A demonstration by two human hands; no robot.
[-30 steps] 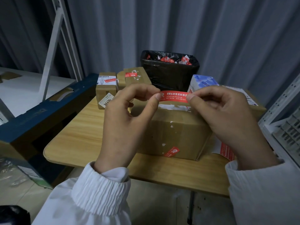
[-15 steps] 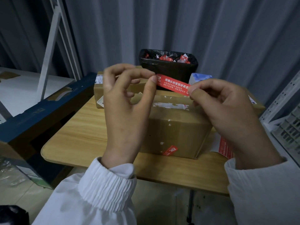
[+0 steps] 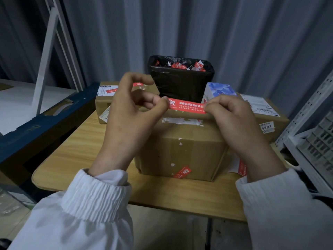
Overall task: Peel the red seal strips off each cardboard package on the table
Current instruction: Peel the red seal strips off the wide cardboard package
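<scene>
A red seal strip (image 3: 187, 106) with white print is stretched level between my two hands, above the big cardboard box (image 3: 182, 152) in the middle of the table. My left hand (image 3: 129, 112) pinches its left end with thumb and forefinger. My right hand (image 3: 232, 120) pinches its right end. White torn residue (image 3: 182, 122) marks the box top where a strip came off. A small red sticker (image 3: 182, 172) sits low on the box's front face. Smaller boxes at the back left (image 3: 105, 98) carry red strips (image 3: 111, 91).
A black bin (image 3: 182, 82) lined with a bag holds several red strips behind the box. A blue-and-white carton (image 3: 219, 90) and a labelled cardboard box (image 3: 266, 116) stand at the right. The wooden table (image 3: 75, 152) has a grey rack (image 3: 313, 138) at its right and a blue crate (image 3: 45, 123) at its left.
The strip was tilted with its left end raised half a second ago; it is level again and held lower, just above the box's back edge. My left hand came down.
</scene>
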